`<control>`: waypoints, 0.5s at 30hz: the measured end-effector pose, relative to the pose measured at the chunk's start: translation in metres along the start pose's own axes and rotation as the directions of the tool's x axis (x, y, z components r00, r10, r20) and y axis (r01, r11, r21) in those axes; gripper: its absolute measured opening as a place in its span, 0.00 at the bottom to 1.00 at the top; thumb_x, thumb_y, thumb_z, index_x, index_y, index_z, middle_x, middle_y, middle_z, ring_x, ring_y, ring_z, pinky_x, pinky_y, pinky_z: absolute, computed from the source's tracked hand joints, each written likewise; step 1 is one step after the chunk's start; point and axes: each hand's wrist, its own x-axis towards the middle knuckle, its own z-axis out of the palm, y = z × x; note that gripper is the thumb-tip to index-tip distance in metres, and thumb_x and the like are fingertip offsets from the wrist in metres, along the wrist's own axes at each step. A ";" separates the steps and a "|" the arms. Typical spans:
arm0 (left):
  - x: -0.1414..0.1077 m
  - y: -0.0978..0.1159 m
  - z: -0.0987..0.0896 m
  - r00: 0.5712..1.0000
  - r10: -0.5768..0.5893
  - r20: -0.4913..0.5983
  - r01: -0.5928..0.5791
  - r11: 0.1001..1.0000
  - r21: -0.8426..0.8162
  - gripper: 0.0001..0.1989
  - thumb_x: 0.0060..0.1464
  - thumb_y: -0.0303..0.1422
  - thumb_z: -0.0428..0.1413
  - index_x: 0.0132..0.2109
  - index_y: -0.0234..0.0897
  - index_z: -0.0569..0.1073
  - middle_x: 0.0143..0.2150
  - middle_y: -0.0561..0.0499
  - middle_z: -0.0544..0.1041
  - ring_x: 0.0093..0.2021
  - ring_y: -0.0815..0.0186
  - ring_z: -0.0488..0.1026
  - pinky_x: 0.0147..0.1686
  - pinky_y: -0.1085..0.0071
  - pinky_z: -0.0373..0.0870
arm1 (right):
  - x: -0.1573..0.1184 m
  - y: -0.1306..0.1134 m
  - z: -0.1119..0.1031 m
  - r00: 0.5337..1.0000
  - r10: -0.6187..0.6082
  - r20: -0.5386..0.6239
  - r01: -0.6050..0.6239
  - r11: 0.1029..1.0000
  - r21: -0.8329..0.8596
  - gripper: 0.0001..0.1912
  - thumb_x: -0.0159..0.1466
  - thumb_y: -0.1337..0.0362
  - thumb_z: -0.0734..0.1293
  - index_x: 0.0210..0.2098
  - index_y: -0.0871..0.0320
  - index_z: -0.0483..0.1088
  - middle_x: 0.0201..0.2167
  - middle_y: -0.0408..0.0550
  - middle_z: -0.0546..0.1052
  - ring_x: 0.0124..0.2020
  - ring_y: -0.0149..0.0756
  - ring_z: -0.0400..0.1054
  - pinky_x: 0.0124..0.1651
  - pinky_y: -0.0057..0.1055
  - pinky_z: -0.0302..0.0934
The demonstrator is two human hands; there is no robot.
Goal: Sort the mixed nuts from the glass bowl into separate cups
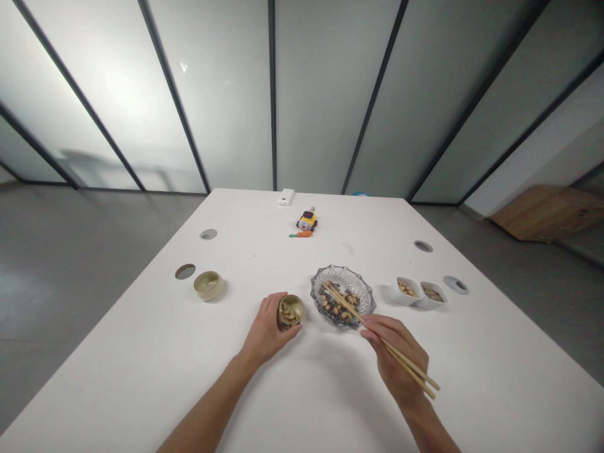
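My left hand (271, 328) is wrapped round a small gold-coloured cup (301, 307), which is tilted with its mouth toward me. Several peanuts (289, 313) lie inside it. In my right hand (396, 355) is a pair of wooden chopsticks (349, 308), their tips over a clear glass bowl (367, 296) with a scalloped rim. The bowl holds a mix of pale nuts, which look like peanuts, and small dark pieces. Whether the tips pinch a piece is too small to tell. The cup stands just left of the bowl, apart from it.
A second gold-coloured bowl (207, 286) sits at the left. Two joined white dishes (427, 304) with nuts or seeds stand right of the glass bowl. Farther back are a yellow toy vehicle (307, 219), a toy carrot (304, 234) and a white power bank (285, 197). Round holes pierce the white table (264, 396).
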 end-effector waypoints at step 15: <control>0.000 0.002 -0.002 1.000 -0.023 0.019 0.024 0.999 -0.026 0.32 0.49 0.29 0.67 0.60 0.44 0.66 0.57 0.45 0.74 0.58 0.51 0.72 0.60 0.51 0.71 | 0.030 0.002 -0.004 0.887 0.458 0.065 -0.450 0.887 -0.103 0.16 0.66 0.48 0.71 0.35 0.55 0.78 0.31 0.47 0.82 0.31 0.38 0.77 0.34 0.31 0.71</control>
